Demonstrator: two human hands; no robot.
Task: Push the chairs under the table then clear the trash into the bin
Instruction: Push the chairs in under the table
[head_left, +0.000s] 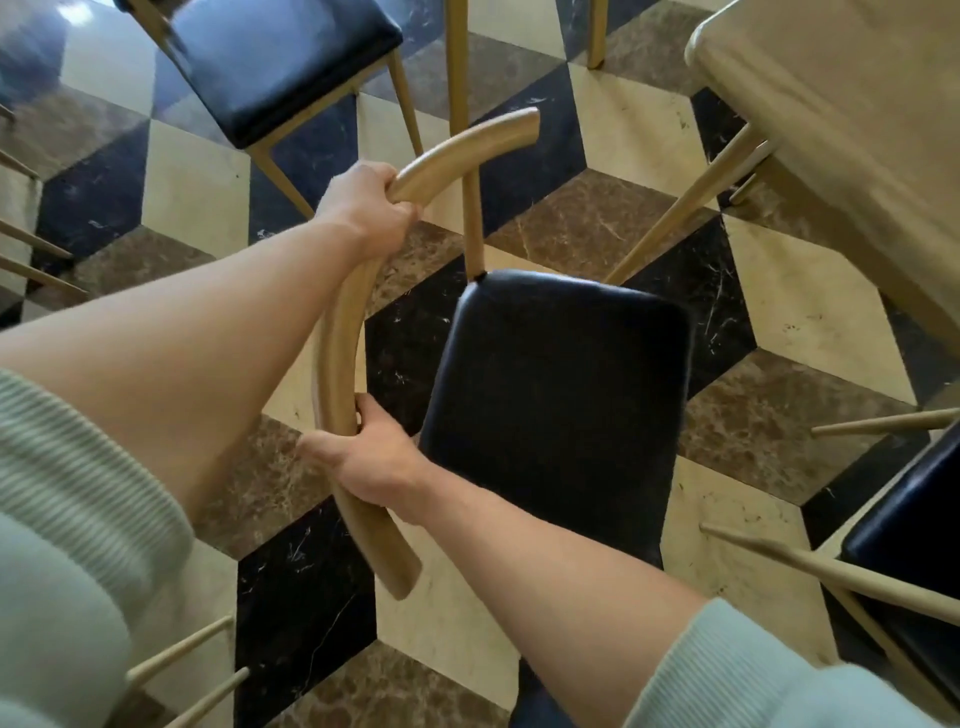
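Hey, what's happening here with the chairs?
A person is holding a chair by its curved wooden backrest, left hand gripping near the top and right hand lower down. Its black seat faces the table at upper right and is not yet under it. Another chair stands farther off, and part of a third shows at right. No trash or bin is in view.

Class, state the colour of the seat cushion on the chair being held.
Black seat cushion, seen in the head view.

No readable text, labels or numbers, seemingly; view blurred.
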